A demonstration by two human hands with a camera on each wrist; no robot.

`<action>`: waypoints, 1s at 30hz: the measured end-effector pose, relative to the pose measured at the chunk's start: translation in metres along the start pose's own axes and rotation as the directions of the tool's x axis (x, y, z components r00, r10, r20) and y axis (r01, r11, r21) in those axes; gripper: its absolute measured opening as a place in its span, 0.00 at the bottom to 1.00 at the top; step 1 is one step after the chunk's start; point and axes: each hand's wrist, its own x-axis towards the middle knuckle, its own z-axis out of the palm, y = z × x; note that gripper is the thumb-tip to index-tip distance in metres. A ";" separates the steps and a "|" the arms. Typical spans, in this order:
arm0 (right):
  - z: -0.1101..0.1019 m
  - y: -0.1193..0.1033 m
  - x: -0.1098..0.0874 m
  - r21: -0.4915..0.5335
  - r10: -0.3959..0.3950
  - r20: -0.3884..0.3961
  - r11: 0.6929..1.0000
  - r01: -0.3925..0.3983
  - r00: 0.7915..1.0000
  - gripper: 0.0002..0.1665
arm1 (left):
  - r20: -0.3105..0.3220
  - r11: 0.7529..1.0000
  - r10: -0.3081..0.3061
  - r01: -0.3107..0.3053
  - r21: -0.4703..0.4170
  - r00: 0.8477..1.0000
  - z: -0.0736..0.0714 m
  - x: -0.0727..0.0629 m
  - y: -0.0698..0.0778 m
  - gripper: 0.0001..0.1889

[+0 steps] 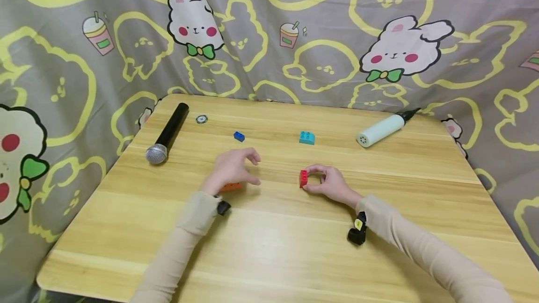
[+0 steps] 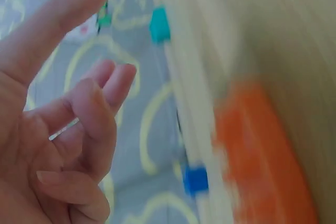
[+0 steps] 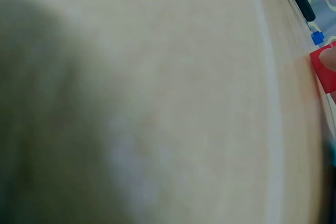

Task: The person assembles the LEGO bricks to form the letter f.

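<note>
A red toy building brick is pinched between the thumb and fingers of my right hand, near the middle of the table. In the right wrist view, one corner of the red brick shows with a fingertip on it. My left hand hovers above an orange brick, thumb and fingers apart and loosely bent, with nothing between them. The hand partly hides the orange brick in the head view; in the left wrist view the orange brick lies beside the hand, blurred.
Beyond the hands lie a small blue brick and a teal brick. A black microphone and a round chip are at the back left. A pale green cylinder with a black tip lies back right. A patterned curtain hangs behind the table.
</note>
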 end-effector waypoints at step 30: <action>-0.010 -0.010 0.001 0.127 0.032 0.150 0.991 -0.052 0.988 0.35 | 0.146 1.000 -0.007 0.010 -0.022 0.989 -0.007 -0.010 -0.050 0.20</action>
